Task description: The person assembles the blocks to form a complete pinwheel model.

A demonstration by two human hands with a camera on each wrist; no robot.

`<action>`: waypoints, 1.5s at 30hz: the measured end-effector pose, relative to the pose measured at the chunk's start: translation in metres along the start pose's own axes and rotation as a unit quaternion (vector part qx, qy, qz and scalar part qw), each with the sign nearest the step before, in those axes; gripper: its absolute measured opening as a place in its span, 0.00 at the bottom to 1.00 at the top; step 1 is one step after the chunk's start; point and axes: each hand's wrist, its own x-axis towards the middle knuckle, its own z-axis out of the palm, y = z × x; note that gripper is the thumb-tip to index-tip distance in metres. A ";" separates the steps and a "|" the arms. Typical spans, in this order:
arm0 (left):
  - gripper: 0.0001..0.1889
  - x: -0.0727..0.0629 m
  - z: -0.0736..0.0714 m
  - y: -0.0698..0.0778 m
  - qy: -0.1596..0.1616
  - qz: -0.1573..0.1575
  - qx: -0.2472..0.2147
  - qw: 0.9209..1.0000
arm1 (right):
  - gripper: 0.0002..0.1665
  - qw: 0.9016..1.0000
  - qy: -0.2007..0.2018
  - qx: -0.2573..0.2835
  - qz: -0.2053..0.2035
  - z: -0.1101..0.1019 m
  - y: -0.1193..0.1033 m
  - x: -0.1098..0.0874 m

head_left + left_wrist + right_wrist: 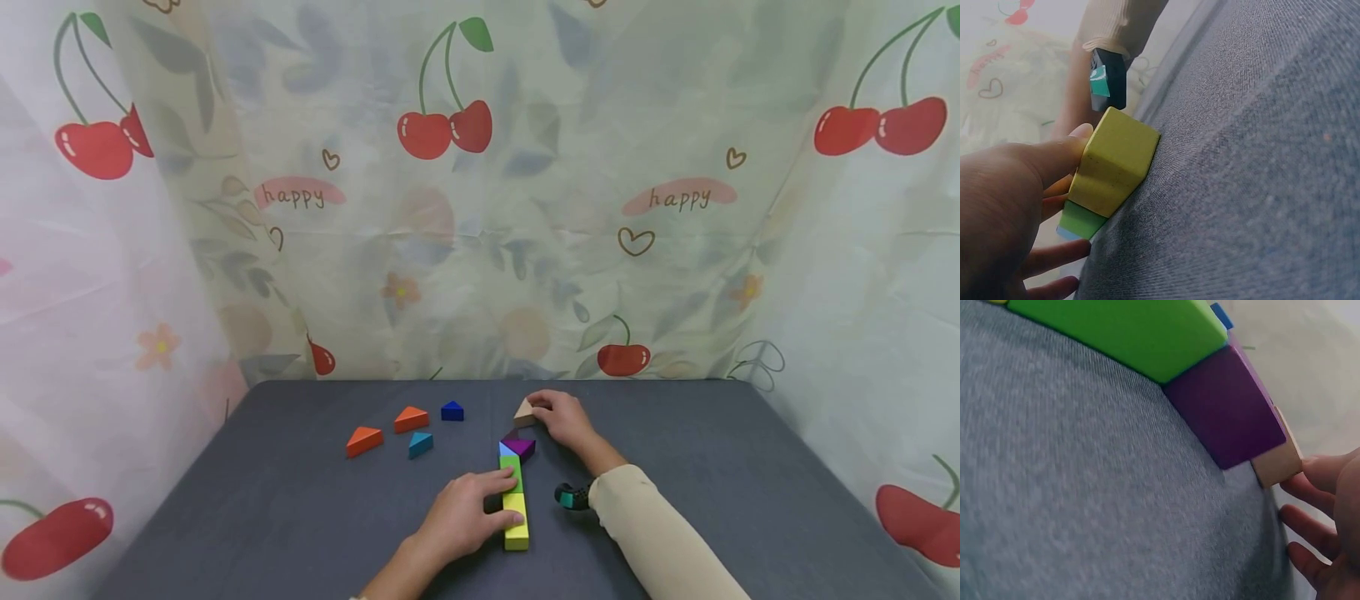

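Note:
A yellow block [516, 527] and a green block [511, 473] lie end to end in a row. My left hand [467, 510] rests on them, thumb on the yellow one and extended fingers over the green one. Beyond the green block sit a light blue triangular piece [506, 450] and a purple triangular block [519, 447]. A dark piece [512, 434] shows partly behind the purple. At the far end, my right hand [564, 418] pinches a plain wooden triangular block [523, 413]. The right wrist view shows this wooden block [1277, 464] just past the purple one.
Left of the row lie two orange triangular blocks [364, 442], a teal triangular block [421, 444] and a dark blue triangular block [452, 411]. They stand apart on the grey cloth-covered table [300, 517]. A patterned curtain [480, 275] encloses the back and sides.

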 end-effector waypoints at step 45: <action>0.30 -0.001 -0.001 -0.001 0.002 0.017 0.004 1.000 | 0.07 0.999 -0.018 0.040 -0.013 0.016 -0.021 -0.013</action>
